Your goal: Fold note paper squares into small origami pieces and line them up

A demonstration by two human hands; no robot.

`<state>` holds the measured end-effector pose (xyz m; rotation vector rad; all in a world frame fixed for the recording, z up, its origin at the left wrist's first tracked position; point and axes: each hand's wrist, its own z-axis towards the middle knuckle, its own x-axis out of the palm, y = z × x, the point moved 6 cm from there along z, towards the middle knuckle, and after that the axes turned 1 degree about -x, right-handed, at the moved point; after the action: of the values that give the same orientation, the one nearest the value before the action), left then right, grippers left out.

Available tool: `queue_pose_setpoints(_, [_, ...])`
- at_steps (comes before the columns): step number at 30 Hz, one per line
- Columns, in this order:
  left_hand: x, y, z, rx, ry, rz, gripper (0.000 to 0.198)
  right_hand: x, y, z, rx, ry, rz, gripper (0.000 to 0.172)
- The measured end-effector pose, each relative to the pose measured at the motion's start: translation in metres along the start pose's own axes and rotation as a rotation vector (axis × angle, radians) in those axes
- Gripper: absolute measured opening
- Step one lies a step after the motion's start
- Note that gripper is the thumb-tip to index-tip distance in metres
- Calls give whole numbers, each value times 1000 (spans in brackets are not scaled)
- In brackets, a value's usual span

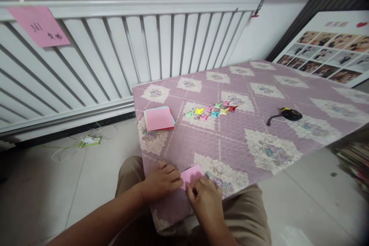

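A pink sheet of paper lies near the table's front edge, between my two hands. My left hand rests at its left side, fingers bent and pressed together on the paper's edge. On the right part of the sheet is my right hand, its thumb and fingers closed at the paper's lower edge. Both hands cover parts of the sheet. Farther back at the left sits a stack of coloured paper squares, pink on top. Several small folded paper pieces in different colours stand in rows mid-table.
A patterned purple cloth covers the table. At its right lies a black and yellow object. Behind are a white radiator and a photo board. A power strip with cables lies on the floor at the left.
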<state>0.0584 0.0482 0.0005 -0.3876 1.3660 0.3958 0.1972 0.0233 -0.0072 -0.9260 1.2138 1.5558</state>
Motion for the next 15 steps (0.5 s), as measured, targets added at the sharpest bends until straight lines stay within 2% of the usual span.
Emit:
queue_pose_setpoints(3, [-3,-3,3,53,29,24,19,-3,0,-2,-19,-37,23,26])
queue_pose_setpoints(6, [-2,-3,3,41,78,9,21,-8,-4,-5,-58,-56,110,29])
queue_pose_setpoints(10, [0,-3,3,30,104,-11,21,-14,-2,-14,-201,-86,237,18])
queue_pose_setpoints(15, [-1,-1,3,32,85,-35,20,-4,10,-26,-320,-39,171,23])
